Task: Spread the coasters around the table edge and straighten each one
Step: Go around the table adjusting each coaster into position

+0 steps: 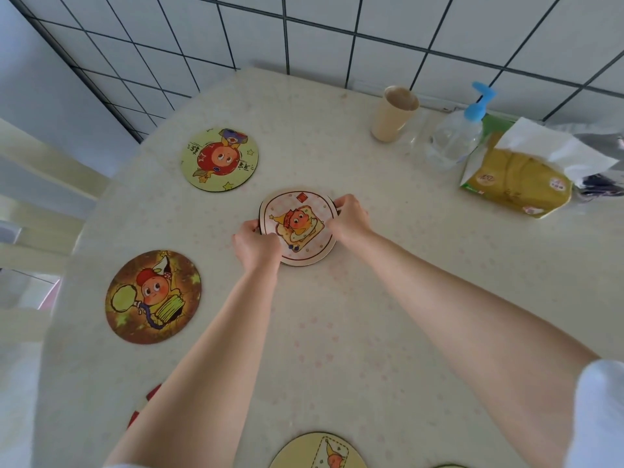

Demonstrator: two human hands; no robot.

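Observation:
A round pink-checked coaster stack (pixel 299 226) with a toast cartoon lies in the middle of the cream table (pixel 405 265). My left hand (pixel 256 246) grips its lower-left rim and my right hand (pixel 349 219) grips its right rim. A yellow-green coaster (pixel 219 159) lies at the far left. A brown coaster (pixel 153 296) rests near the left edge. A red-edged coaster (pixel 145 405) is mostly hidden under my left forearm. A pale yellow coaster (pixel 317 452) is cut off at the near edge.
A beige cup (pixel 393 113) stands at the back, beside a clear pump bottle with a blue top (pixel 456 136). A yellow tissue pack (pixel 516 184) lies at the right. A tiled wall runs behind, and cream chair slats (pixel 40 211) stand left.

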